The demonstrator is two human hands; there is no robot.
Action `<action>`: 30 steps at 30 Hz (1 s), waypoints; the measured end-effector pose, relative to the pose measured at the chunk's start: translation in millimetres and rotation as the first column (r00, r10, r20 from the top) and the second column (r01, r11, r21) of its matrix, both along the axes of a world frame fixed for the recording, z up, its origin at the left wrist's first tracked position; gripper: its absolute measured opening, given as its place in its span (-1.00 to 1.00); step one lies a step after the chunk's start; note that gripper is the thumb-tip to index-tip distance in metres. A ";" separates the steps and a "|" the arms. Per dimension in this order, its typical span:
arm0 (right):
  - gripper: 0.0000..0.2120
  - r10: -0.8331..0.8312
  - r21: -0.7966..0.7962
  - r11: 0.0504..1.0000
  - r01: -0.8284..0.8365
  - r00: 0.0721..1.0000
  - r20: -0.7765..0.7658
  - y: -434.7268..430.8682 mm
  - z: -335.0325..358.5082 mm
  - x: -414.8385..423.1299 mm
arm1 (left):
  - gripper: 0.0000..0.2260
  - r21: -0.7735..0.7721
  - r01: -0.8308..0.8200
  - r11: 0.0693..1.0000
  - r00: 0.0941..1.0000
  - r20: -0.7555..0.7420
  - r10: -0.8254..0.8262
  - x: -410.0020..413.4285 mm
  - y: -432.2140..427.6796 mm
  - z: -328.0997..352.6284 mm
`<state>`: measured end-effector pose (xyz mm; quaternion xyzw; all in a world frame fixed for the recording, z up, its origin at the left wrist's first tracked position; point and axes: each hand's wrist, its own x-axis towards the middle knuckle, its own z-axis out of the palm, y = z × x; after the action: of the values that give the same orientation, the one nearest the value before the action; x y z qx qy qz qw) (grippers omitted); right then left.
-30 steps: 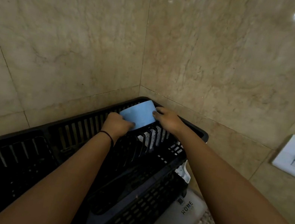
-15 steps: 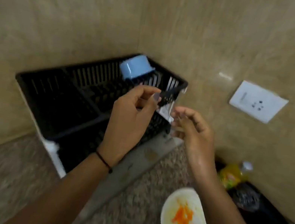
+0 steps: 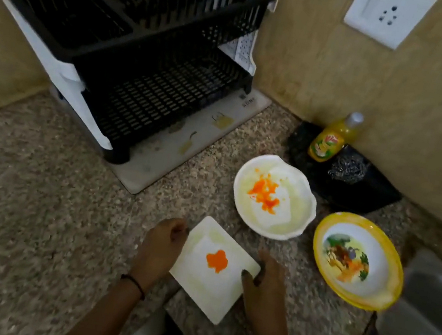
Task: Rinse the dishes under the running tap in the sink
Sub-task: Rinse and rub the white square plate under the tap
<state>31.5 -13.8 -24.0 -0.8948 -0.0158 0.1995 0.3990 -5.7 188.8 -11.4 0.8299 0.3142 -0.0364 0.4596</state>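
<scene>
Off the rack [image 3: 160,35] now, left hand [image 3: 162,242] and right hand [image 3: 265,278] flank the square plate [image 3: 211,281]; blurred grip unclear.

Beige stone-look wall tiles [image 3: 429,115] on two sides, meeting in a corner behind a black two-tier dish rack [image 3: 135,43] with white end frames. High on the right-hand wall, a white socket plate [image 3: 387,15] with a rocker switch beside its pin holes. Below, a speckled brown-grey granite countertop [image 3: 32,193], a pale printed mat [image 3: 174,156] under the rack's feet, and dim, even light blurring softly toward the edges.
</scene>
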 end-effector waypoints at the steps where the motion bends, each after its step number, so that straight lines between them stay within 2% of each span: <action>1: -0.62 0.005 0.032 0.999 -0.005 1.000 -0.004 -1.3 -3.3 -3.8 | -0.81 0.024 0.019 1.000 1.000 0.002 -0.019 -1.7 -3.6 -1.7; 4: -0.65 -0.047 0.147 0.988 0.040 0.998 0.043 -5.9 1.2 -10.3 | -0.85 0.078 0.037 0.996 0.999 0.022 -0.039 -2.7 -13.3 5.1; 7: -0.73 -0.131 0.263 0.960 0.097 0.985 0.113 -33.3 24.3 -7.5 | -0.85 0.018 0.005 1.000 0.993 0.117 -0.007 -1.6 -34.8 36.8; 10: -0.74 -0.229 0.375 0.913 0.164 0.964 0.134 -96.8 51.9 -4.3 | -0.85 -0.246 0.066 0.967 0.982 0.188 -0.019 0.1 -94.1 81.4; 12: -0.71 -0.309 0.402 0.888 0.221 0.936 0.169 -148.2 67.9 -3.7 | -0.83 -0.407 0.164 0.898 0.971 0.226 -0.075 4.1 -145.5 102.4; 15: -0.71 -0.444 0.468 0.823 0.321 0.878 0.179 -235.7 98.3 -10.6 | -0.82 -0.562 0.292 0.774 0.950 0.260 -0.170 17.3 -236.1 112.3; 18: -0.74 -0.546 0.469 0.780 0.415 0.817 0.187 -316.2 120.0 -11.9 | -0.83 -0.725 0.251 0.642 0.968 0.204 -0.149 35.8 -316.9 102.9; 21: -0.77 -0.639 0.458 0.735 0.499 0.737 0.222 -390.9 130.6 1.0 | -0.78 -0.810 0.239 0.536 0.970 0.169 -0.177 54.4 -390.9 103.5; 25: -0.75 -0.718 0.416 0.693 0.589 0.616 0.324 -467.0 144.8 49.8 | -0.79 -0.833 0.294 0.469 0.954 0.229 -0.192 77.0 -458.2 117.3; 27: -0.60 -0.727 0.405 0.687 0.604 0.568 0.386 -485.9 160.7 78.1 | -0.77 -0.831 0.296 0.472 0.955 0.247 -0.164 85.6 -478.3 124.7; 28: -0.52 -0.702 0.369 0.710 0.600 0.567 0.431 -491.6 169.6 90.4 | -0.76 -0.829 0.299 0.473 0.954 0.252 -0.162 89.9 -486.0 126.6; 30: -0.50 -0.617 0.289 0.778 0.558 0.592 0.519 -493.9 187.2 111.3 | -0.69 -0.834 0.302 0.462 0.953 0.257 -0.158 98.3 -495.6 129.0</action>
<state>142.8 -507.7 163.2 -0.8450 0.1479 -0.2308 0.4591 92.6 -306.8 117.6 0.5220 0.1044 -0.1909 0.8247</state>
